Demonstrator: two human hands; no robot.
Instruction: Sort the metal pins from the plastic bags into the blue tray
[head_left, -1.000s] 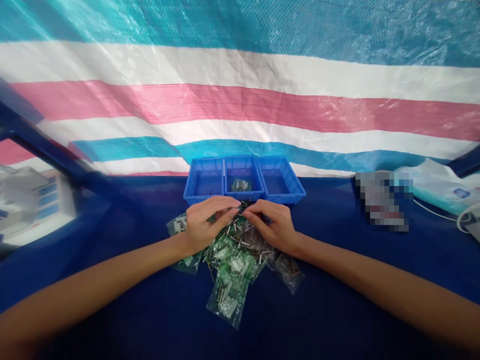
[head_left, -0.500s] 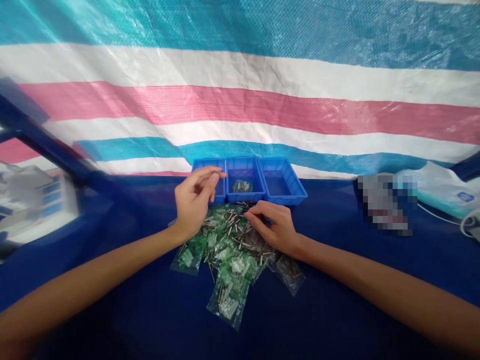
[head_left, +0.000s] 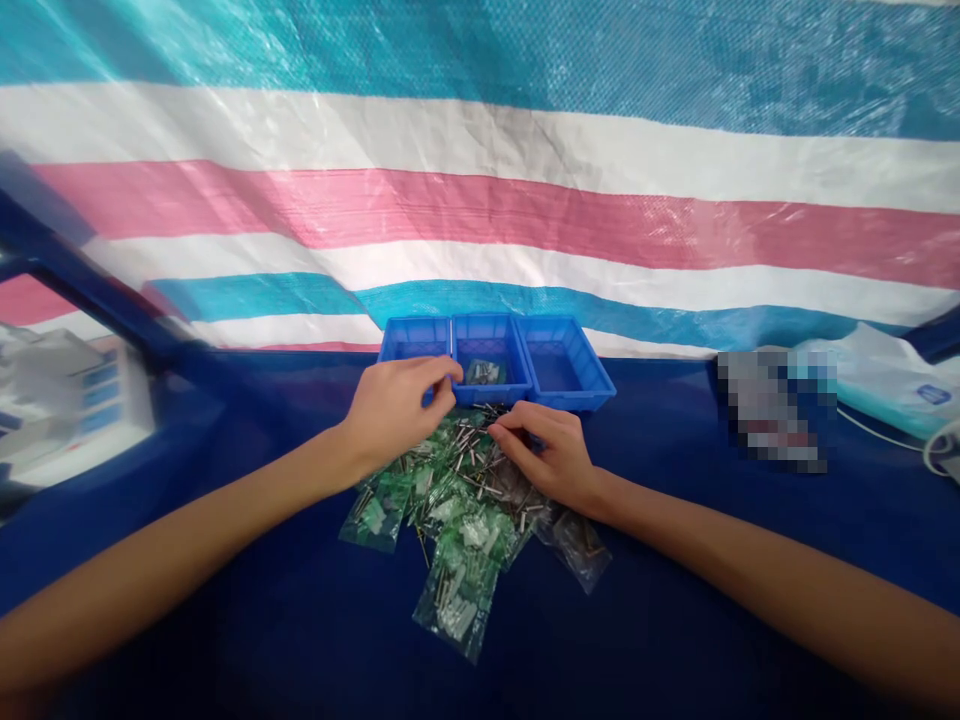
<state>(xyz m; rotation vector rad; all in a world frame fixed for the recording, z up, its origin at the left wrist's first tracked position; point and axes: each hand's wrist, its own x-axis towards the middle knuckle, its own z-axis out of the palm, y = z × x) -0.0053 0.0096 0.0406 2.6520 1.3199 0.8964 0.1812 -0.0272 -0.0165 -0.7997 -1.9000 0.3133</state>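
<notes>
A heap of small clear bags point(head_left: 457, 520) holding green and metal parts lies on the blue table point(head_left: 675, 620), with loose metal pins point(head_left: 472, 440) on top of it. Behind it stand three blue trays side by side: left point(head_left: 409, 342), middle point(head_left: 501, 385) with a few pins inside, and right point(head_left: 581, 385). My left hand point(head_left: 394, 410) hovers at the front rim between the left and middle trays, fingers curled into a pinch; what they hold is hidden. My right hand point(head_left: 551, 455) rests on the heap, fingertips pinched among the loose pins.
A striped tarp point(head_left: 480, 200) hangs right behind the trays. A pixelated object point(head_left: 772, 410), a white plastic packet point(head_left: 877, 380) and a white cable point(head_left: 862, 425) lie at the right. A dark blue frame bar point(head_left: 75, 290) and white boxes point(head_left: 60, 400) are at the left.
My left hand left the heap, rose over the left tray in a pinch, and has now dropped to the trays' front rim. The right hand stayed on the heap.
</notes>
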